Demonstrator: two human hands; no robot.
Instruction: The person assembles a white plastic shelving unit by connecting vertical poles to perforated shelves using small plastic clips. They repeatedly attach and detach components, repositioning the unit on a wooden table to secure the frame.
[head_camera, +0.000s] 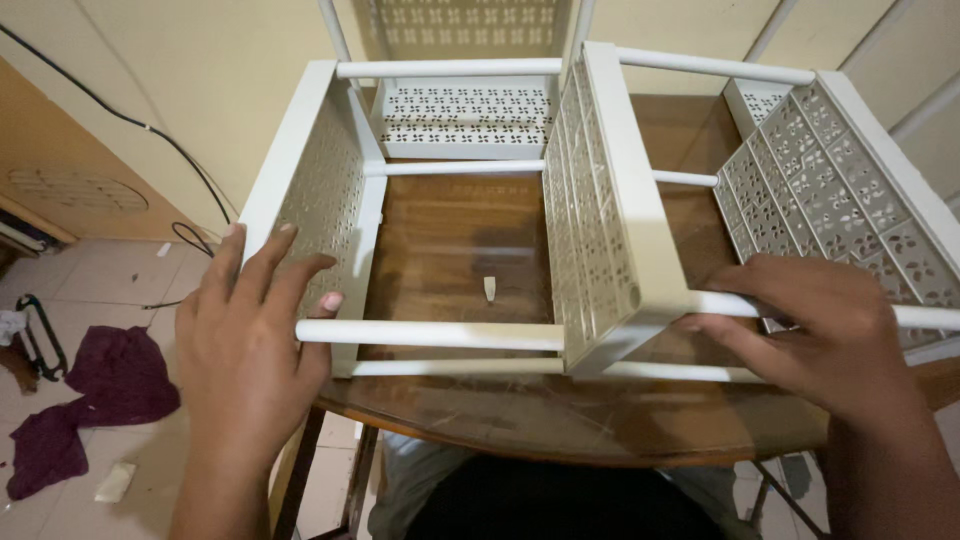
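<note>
Head view: a white perforated rack (600, 210) lies on the brown table (560, 415), partly put together. Three patterned panels are already joined by white rods — a left panel (320, 180), a middle one (590, 220) and a right one (840, 190) that leans outward. A near rod (430, 334) and several far rods span the left bay; the right bay looks less settled, judging by that tilt. The left hand (250, 330) rests spread against the left panel, fingers open, thumb by the near rod's end. The right hand (810, 325) curls over the rod between the middle and right panels, gripping it. A small pale piece (489, 288) lies loose on the table inside the left bay. More perforated shelves (465, 115) stand at the far side, apparently not yet fitted.
</note>
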